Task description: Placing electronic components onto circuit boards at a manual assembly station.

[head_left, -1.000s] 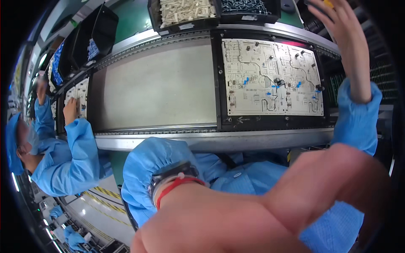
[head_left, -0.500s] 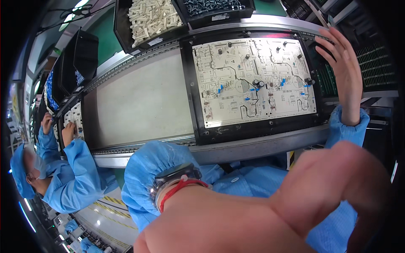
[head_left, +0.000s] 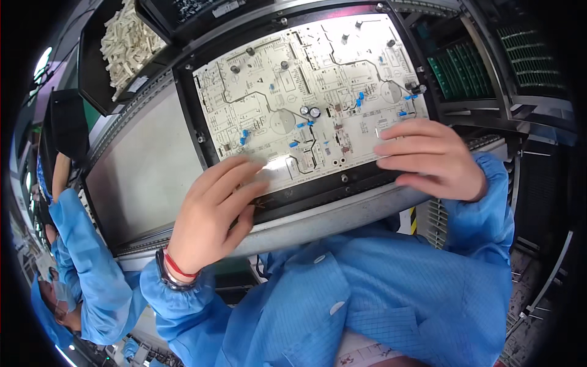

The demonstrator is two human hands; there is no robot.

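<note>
A white printed circuit board (head_left: 321, 125) lies in a black carrier frame (head_left: 200, 139) on the conveyor. Small blue parts, dark round capacitors and other components stand on it. My left hand (head_left: 214, 211), with a dark watch and a red cord at the wrist, hovers at the board's near left edge. Its fingers reach out over the frame, slightly smeared by motion, with nothing seen in them. Over the near right part of the board is my right hand (head_left: 431, 159), fingers extended and apart, holding nothing I can see.
A black bin of long white parts (head_left: 128, 49) stands beyond the conveyor at the far left, beside another black bin (head_left: 189, 15) of dark parts. Metal rails (head_left: 342, 211) border the conveyor. Green boards in racks (head_left: 461, 70) stand at right. A co-worker in blue (head_left: 92, 263) reaches in from the left.
My left hand has dropped from close before the camera to the board's near left edge. My right hand has come from the far right to the board's near right part. The view has shifted.
</note>
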